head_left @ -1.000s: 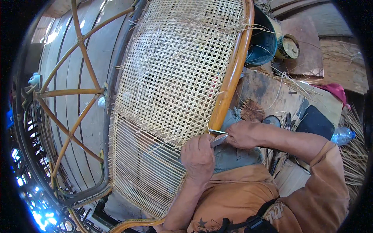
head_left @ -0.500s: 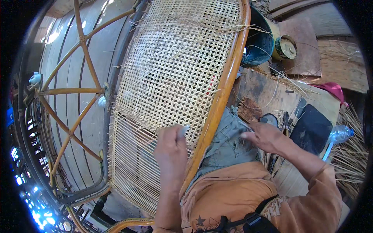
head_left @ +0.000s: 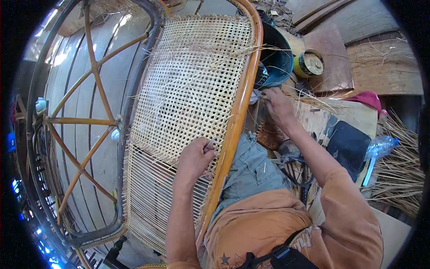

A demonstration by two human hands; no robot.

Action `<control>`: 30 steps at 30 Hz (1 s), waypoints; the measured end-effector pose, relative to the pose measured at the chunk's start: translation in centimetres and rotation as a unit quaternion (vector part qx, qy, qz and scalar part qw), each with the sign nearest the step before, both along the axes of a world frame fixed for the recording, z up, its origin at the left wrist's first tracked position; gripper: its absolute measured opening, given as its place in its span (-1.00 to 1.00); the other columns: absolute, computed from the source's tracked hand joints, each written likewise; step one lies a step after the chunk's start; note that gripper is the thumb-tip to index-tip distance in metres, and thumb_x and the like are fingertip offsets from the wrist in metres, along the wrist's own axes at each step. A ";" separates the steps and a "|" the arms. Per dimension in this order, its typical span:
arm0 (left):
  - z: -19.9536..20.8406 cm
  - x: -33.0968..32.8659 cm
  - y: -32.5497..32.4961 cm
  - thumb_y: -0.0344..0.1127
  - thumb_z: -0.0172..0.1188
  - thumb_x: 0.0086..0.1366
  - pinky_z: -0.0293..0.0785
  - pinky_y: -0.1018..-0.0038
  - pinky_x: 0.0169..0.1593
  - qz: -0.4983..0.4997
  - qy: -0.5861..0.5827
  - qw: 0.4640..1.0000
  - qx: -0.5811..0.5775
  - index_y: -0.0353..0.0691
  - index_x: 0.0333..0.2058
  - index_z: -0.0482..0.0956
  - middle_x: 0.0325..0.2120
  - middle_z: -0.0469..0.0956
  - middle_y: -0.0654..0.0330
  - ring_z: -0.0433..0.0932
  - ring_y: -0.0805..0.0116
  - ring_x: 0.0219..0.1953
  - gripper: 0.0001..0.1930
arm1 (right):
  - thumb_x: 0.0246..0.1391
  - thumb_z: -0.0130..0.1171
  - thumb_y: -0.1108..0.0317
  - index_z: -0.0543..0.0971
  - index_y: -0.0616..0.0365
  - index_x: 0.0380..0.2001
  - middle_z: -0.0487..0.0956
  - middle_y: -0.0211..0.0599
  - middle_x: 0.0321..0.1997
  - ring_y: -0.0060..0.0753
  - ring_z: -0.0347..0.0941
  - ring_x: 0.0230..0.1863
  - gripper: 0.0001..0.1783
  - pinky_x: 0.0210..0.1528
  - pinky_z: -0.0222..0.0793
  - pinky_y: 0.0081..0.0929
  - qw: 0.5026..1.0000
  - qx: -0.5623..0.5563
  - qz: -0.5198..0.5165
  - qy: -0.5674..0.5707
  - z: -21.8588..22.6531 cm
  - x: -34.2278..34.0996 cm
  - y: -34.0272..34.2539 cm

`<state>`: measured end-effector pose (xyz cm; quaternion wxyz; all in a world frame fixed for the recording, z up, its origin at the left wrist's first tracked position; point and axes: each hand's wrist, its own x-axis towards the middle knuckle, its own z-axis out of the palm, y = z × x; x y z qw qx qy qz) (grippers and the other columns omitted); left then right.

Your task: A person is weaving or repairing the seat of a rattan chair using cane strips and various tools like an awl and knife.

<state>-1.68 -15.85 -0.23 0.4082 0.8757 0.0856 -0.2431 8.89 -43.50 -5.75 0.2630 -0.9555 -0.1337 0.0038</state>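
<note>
A woven cane panel point(head_left: 192, 85) in a glossy rattan frame point(head_left: 242, 105) leans in front of me; its upper part is a closed mesh, its lower part mostly parallel strands. My left hand point(head_left: 193, 158) rests against the mesh near the frame's right side, fingers closed round a thin metal tool point(head_left: 210, 142) whose tip points up and right. Its exact kind does not show. Beyond the frame, my right hand point(head_left: 280, 107) reaches beside the dark bucket, fingertips together at a pale greyish piece point(head_left: 255, 96). What the fingers pinch there is too small to tell.
Right of the frame stand the bucket point(head_left: 286, 62) and a yellow-green can point(head_left: 309, 63). Pliers-like cutters point(head_left: 282, 160) lie by my lap, near a dark flat pad point(head_left: 348, 145), a plastic bottle point(head_left: 380, 148) and loose cane strips point(head_left: 396, 175). A rattan lattice frame point(head_left: 80, 120) stands left.
My right hand has moved from beside my lap forward to the bucket. The left hand still holds the metal tool at the mesh, now turned. The whole view has shifted slightly.
</note>
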 end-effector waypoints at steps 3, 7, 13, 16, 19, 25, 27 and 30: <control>0.1 0.5 0.0 -0.34 0.25 0.00 0.41 0.34 -0.36 0.013 0.046 0.997 -0.052 -0.34 -0.44 0.48 -0.51 0.51 0.02 0.51 0.16 -0.46 -0.79 | 0.06 0.01 0.37 0.49 0.11 -0.24 0.43 -0.04 -0.33 0.06 0.40 -0.21 -0.82 -0.20 0.33 -0.20 0.997 -0.025 -0.032 0.061 -3.7 2.2 -0.5; 0.1 0.9 0.4 -0.34 0.25 0.00 0.39 0.36 -0.40 -0.016 0.044 0.998 -0.041 -0.33 -0.45 0.48 -0.60 0.48 0.04 0.48 0.22 -0.54 -0.80 | 0.03 -0.05 0.37 0.48 0.12 -0.29 0.44 0.01 -0.34 0.10 0.42 -0.21 -0.82 -0.24 0.35 -0.17 0.993 -0.096 0.037 0.056 -2.5 3.3 -0.9; 0.6 1.2 0.7 -0.32 0.25 0.01 0.38 0.38 -0.43 -0.013 0.057 0.998 -0.036 -0.35 -0.46 0.47 -0.63 0.48 0.06 0.47 0.27 -0.57 -0.78 | 0.02 -0.11 0.47 0.47 0.21 -0.37 0.48 -0.01 -0.35 0.04 0.43 -0.26 -0.84 -0.27 0.34 -0.23 0.988 -0.065 0.107 0.090 -1.1 3.4 -0.7; 0.3 1.2 0.4 -0.32 0.25 0.01 0.38 0.39 -0.43 -0.001 0.051 0.998 -0.032 -0.35 -0.46 0.48 -0.63 0.48 0.08 0.47 0.28 -0.56 -0.79 | 0.00 -0.04 0.40 0.50 0.18 -0.40 0.50 0.01 -0.39 0.10 0.43 -0.28 -0.85 -0.26 0.36 -0.13 0.994 -0.031 0.099 0.024 -1.9 4.1 -2.8; 0.5 1.5 0.4 -0.30 0.26 -0.01 0.37 0.39 -0.43 -0.023 0.029 0.996 -0.082 -0.33 -0.48 0.47 -0.62 0.48 0.07 0.47 0.26 -0.55 -0.78 | -0.01 -0.01 0.41 0.48 0.21 -0.43 0.48 0.03 -0.43 0.11 0.42 -0.30 -0.88 -0.27 0.34 -0.12 0.997 -0.029 0.072 -0.009 -2.3 3.7 -3.1; -0.1 1.1 0.5 -0.24 0.30 -0.04 0.36 0.38 -0.44 -0.019 0.032 0.999 -0.037 -0.32 -0.52 0.45 -0.65 0.45 0.08 0.45 0.24 -0.56 -0.73 | 0.04 0.04 0.34 0.45 0.21 -0.44 0.46 0.03 -0.44 0.09 0.40 -0.32 -0.85 -0.29 0.30 -0.16 0.999 -0.004 0.032 0.035 -1.2 2.7 -3.8; 0.0 0.9 0.3 -0.20 0.33 -0.04 0.37 0.36 -0.44 0.009 0.037 0.999 -0.015 -0.31 -0.53 0.46 -0.65 0.46 0.07 0.46 0.22 -0.57 -0.70 | 0.06 0.04 0.34 0.45 0.21 -0.44 0.47 0.00 -0.43 0.07 0.41 -0.30 -0.86 -0.27 0.31 -0.17 0.996 0.009 -0.012 0.083 0.0 2.5 -3.5; 0.0 1.1 -0.1 -0.22 0.33 -0.04 0.37 0.35 -0.44 0.011 0.027 1.000 -0.005 -0.32 -0.53 0.47 -0.65 0.47 0.06 0.46 0.22 -0.57 -0.71 | 0.08 0.01 0.39 0.45 0.24 -0.35 0.47 -0.02 -0.42 0.03 0.40 -0.31 -0.87 -0.25 0.30 -0.24 1.000 -0.003 0.021 0.005 -1.6 2.4 -3.9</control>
